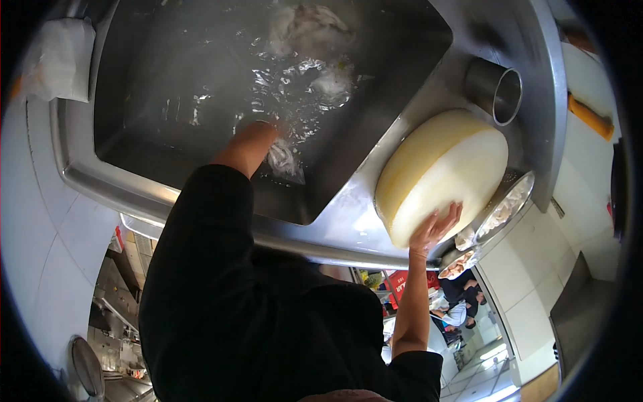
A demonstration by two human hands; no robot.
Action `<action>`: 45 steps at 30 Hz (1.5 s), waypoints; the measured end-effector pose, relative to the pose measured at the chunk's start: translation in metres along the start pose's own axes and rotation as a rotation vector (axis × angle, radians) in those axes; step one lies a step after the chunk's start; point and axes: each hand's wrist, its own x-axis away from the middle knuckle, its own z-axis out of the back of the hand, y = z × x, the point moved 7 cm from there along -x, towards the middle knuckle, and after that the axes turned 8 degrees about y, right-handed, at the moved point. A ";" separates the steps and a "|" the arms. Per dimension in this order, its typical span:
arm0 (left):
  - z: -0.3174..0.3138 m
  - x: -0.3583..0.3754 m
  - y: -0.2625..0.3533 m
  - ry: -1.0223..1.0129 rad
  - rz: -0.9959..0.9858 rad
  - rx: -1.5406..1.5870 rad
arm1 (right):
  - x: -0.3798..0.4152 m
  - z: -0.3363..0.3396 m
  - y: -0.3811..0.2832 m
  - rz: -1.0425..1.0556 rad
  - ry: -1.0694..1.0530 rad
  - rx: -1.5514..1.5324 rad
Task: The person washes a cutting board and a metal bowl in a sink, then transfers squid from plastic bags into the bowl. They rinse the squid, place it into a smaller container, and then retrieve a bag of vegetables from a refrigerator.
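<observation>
My left hand (271, 128) reaches down into the sink (134, 144), blurred and partly hidden at the water's surface. Right beside it a crumpled clear plastic bag (284, 161) lies in the water; whether my fingers grip it I cannot tell. Farther back, pale, soft-looking lumps (311, 30) lie in the water, with a smaller whitish one (333, 82) nearer. My right hand (435, 229) rests with outstretched fingers on the face of a thick, round, cream-coloured chopping block (452, 171). The block leans on the metal ledge to the right of the basin.
A metal cylinder (507, 94) stands behind the block. Bowls of pale food pieces (506, 208) and pinkish pieces (459, 264) sit at its right. An orange-handled tool (589, 117) lies farther right. A white plastic bag (61, 59) rests on the left rim. People (462, 305) appear in the background.
</observation>
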 end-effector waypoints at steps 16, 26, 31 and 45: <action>-0.017 0.073 -0.076 -0.433 -0.112 -0.368 | -0.002 0.007 -0.001 0.008 0.031 0.054; 0.064 0.182 -0.139 -0.421 0.306 -0.075 | -0.001 0.016 -0.002 -0.004 0.069 0.108; 0.168 0.239 -0.004 -0.288 0.503 1.199 | -0.001 0.022 0.000 -0.036 0.081 0.115; 0.270 0.207 0.413 -0.017 -0.266 1.786 | 0.015 0.039 0.012 -0.088 0.099 0.020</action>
